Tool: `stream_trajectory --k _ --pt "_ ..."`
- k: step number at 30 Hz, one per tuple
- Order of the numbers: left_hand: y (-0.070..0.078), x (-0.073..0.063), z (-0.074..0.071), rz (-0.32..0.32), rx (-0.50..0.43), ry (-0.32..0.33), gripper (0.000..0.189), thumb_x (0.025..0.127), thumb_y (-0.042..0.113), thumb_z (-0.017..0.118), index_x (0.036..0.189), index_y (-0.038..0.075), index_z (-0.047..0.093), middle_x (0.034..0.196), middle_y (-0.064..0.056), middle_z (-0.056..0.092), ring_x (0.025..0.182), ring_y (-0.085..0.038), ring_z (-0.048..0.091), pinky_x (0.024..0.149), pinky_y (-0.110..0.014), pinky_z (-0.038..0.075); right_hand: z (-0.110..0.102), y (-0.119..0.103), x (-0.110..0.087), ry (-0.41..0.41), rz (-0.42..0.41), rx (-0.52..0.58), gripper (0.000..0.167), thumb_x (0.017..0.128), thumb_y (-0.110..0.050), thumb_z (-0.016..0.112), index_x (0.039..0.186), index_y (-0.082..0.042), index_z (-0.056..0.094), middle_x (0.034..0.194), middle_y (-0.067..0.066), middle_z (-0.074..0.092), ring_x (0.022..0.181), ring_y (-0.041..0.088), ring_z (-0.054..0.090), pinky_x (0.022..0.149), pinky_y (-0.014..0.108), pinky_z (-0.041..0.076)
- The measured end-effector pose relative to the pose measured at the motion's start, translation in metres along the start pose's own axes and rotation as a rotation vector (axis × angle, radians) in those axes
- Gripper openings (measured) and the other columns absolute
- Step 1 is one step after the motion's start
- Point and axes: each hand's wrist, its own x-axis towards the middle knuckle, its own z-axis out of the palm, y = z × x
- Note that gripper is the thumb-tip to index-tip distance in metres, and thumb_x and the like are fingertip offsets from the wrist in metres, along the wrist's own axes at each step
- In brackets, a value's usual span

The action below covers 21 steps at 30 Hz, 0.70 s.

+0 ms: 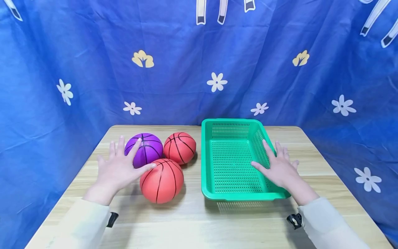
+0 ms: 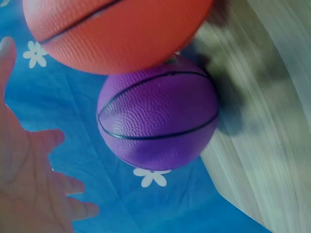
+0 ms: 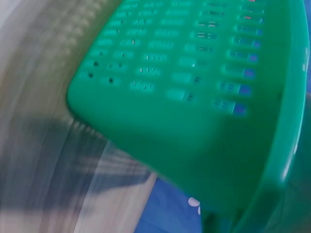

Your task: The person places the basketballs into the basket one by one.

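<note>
My left hand (image 1: 117, 170) is spread wide beside the balls, its thumb overlapping the near red basketball (image 1: 161, 185) and its index finger overlapping the purple basketball (image 1: 150, 148) in the head view. The left wrist view shows a gap between the palm and the purple basketball (image 2: 158, 116). Behind sits a second red basketball (image 1: 180, 148). On the right, my right hand (image 1: 281, 169) has its fingers spread over the right rim of a green perforated plastic basket (image 1: 203, 166); contact cannot be told. The right wrist view shows the basket's outer wall (image 3: 160, 116) without the hand.
Everything stands on a light wood-grain table (image 1: 189, 224) with rounded far corners. A blue curtain (image 1: 174, 93) with white flowers rises behind and at both sides. Bare wood lies between the balls and the basket and along the near side.
</note>
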Motion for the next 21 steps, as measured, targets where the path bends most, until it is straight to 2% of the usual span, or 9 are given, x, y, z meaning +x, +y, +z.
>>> stream_trajectory --k 5,11,21 --pt "-0.012 0.002 0.001 -0.007 -0.004 0.006 0.107 0.075 0.084 0.042 0.153 0.016 0.017 0.151 -0.034 -0.006 0.134 -0.057 -0.006 0.089 -0.081 0.002 -0.003 0.009 0.002 -0.006 0.015 0.022 0.095 0.084 -0.076 0.038 0.153 -0.028 -0.008 0.153 0.03 -0.006 0.134 0.057 -0.003 0.085 0.084 0.0" --pt "-0.027 0.006 0.003 -0.003 0.001 0.042 0.101 0.078 0.079 0.045 0.154 0.019 0.016 0.151 -0.034 -0.007 0.134 -0.056 -0.004 0.089 -0.082 0.0 -0.006 0.02 0.007 -0.013 0.027 0.063 0.097 0.085 -0.075 0.04 0.153 -0.026 -0.007 0.152 0.031 -0.006 0.133 0.058 0.001 0.086 0.083 0.007" --pt "-0.051 0.014 0.009 0.007 -0.001 0.1 0.101 0.077 0.078 0.049 0.153 0.021 0.018 0.153 -0.028 -0.005 0.135 -0.053 0.005 0.088 -0.081 0.007 -0.01 0.039 0.019 -0.045 0.026 0.149 0.099 0.088 -0.069 0.044 0.153 -0.016 -0.007 0.149 0.038 0.001 0.127 0.064 0.011 0.087 0.079 0.022"
